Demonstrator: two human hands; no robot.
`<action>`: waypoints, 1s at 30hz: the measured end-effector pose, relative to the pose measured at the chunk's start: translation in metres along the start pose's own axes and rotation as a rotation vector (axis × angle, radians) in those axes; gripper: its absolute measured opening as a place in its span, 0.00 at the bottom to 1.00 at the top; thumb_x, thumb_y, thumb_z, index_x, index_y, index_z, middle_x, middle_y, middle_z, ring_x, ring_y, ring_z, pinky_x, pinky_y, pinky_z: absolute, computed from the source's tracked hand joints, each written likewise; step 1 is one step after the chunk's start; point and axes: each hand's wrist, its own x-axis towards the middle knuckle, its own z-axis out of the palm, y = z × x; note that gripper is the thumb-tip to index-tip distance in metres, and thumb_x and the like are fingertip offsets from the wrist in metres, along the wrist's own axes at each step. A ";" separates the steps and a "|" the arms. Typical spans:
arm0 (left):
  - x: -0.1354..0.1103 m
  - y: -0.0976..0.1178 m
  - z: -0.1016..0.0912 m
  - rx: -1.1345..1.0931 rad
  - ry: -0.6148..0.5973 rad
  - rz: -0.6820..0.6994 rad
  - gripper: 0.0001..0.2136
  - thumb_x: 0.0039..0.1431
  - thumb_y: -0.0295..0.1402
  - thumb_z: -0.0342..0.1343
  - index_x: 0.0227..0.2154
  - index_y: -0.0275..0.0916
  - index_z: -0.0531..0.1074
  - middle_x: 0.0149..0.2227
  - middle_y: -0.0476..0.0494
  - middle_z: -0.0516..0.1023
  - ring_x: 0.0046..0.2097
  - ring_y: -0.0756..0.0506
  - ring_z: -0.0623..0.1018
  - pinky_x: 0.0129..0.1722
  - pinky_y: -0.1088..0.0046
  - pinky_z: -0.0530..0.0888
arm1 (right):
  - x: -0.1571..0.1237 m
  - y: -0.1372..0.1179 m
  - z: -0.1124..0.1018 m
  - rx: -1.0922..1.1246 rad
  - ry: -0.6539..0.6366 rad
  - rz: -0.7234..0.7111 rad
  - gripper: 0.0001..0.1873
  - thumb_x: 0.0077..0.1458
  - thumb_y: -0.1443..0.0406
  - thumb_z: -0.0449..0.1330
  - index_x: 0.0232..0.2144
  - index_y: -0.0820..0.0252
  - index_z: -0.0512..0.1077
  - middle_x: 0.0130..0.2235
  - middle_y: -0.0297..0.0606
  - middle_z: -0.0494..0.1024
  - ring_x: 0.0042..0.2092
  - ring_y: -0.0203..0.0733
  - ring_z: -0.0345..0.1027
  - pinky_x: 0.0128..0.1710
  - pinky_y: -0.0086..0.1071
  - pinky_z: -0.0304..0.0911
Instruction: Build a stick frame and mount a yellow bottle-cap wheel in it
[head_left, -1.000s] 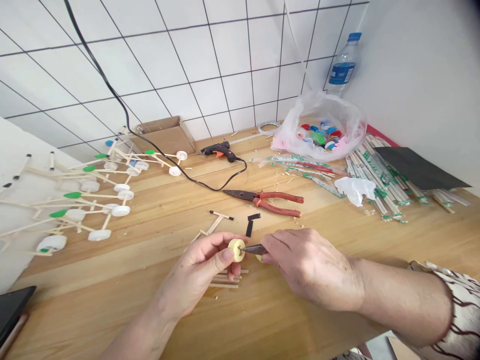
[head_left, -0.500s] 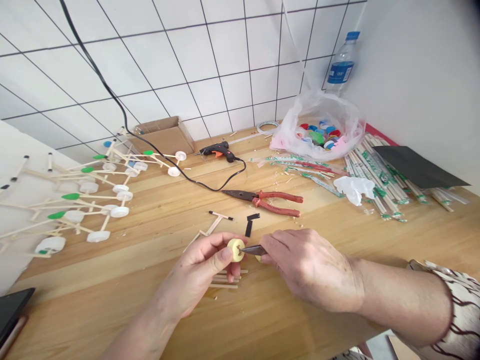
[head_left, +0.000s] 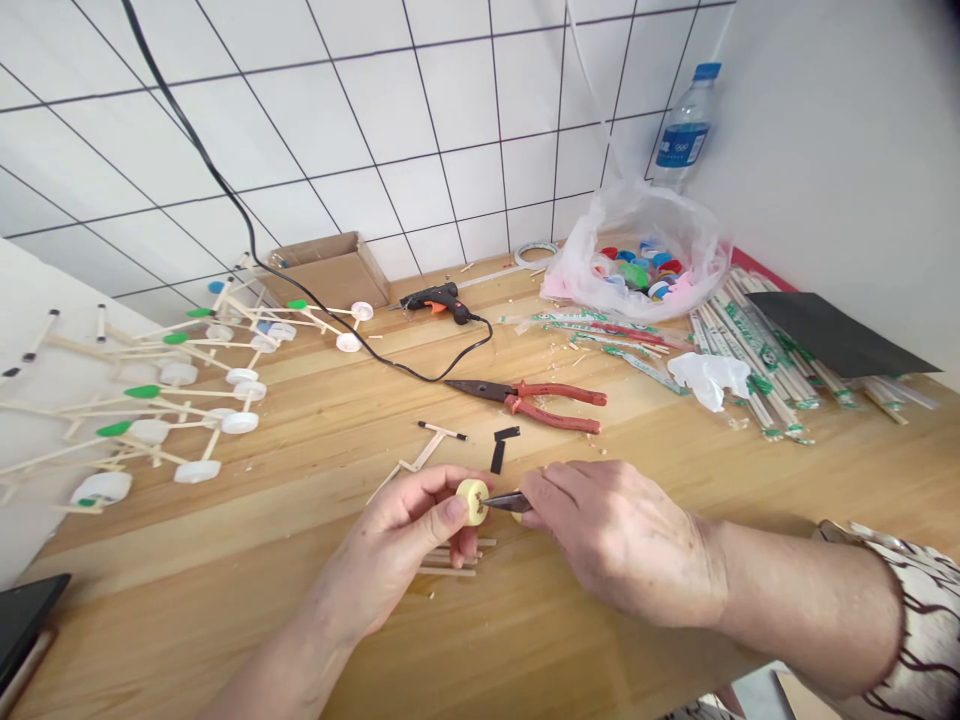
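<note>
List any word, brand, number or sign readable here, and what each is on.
Bottle label: a white sign like linked rings; the lettering is too small to read.
Wrappers: green lettering, too small to read.
Yellow cap: brown marks, none readable as writing.
No word or number is legible.

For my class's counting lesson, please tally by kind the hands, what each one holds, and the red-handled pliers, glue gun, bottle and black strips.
Left hand and right hand: 2
Held yellow cap: 1
Held pointed tool: 1
Red-handled pliers: 1
Glue gun: 1
Bottle: 1
Black strips: 2
Total: 9
</note>
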 end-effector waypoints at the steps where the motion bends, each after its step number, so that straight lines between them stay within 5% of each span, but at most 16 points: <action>1: 0.000 -0.001 0.000 0.006 0.002 0.001 0.13 0.52 0.41 0.62 0.37 0.37 0.76 0.27 0.49 0.74 0.26 0.52 0.72 0.25 0.78 0.70 | 0.000 0.000 0.000 -0.027 0.003 -0.025 0.07 0.58 0.71 0.53 0.27 0.62 0.66 0.25 0.35 0.69 0.24 0.40 0.60 0.21 0.34 0.50; 12: -0.003 -0.004 -0.002 0.048 0.009 0.018 0.10 0.53 0.38 0.62 0.34 0.38 0.76 0.21 0.52 0.74 0.24 0.53 0.72 0.23 0.81 0.70 | -0.005 -0.010 0.000 -0.288 0.067 -0.167 0.04 0.52 0.73 0.53 0.29 0.64 0.68 0.24 0.38 0.68 0.22 0.42 0.57 0.18 0.35 0.45; 22: -0.013 0.003 0.007 0.231 0.114 0.066 0.10 0.51 0.36 0.62 0.36 0.40 0.76 0.25 0.52 0.74 0.27 0.51 0.74 0.27 0.77 0.75 | 0.001 -0.009 -0.002 0.256 -0.238 0.281 0.10 0.59 0.68 0.52 0.25 0.60 0.66 0.23 0.32 0.71 0.23 0.35 0.61 0.22 0.30 0.51; 28: -0.012 0.006 0.009 0.242 0.114 0.113 0.08 0.52 0.35 0.61 0.35 0.39 0.77 0.21 0.53 0.72 0.24 0.53 0.72 0.23 0.82 0.72 | -0.004 -0.010 0.004 -0.171 0.092 -0.135 0.07 0.56 0.71 0.51 0.30 0.66 0.70 0.24 0.39 0.70 0.22 0.42 0.59 0.20 0.35 0.49; 30: -0.012 0.005 0.010 0.243 0.132 0.100 0.08 0.51 0.35 0.61 0.34 0.39 0.77 0.22 0.53 0.72 0.24 0.53 0.72 0.23 0.81 0.72 | -0.006 -0.011 0.005 -0.239 0.125 -0.177 0.07 0.55 0.72 0.51 0.31 0.68 0.70 0.24 0.40 0.70 0.22 0.42 0.58 0.19 0.36 0.48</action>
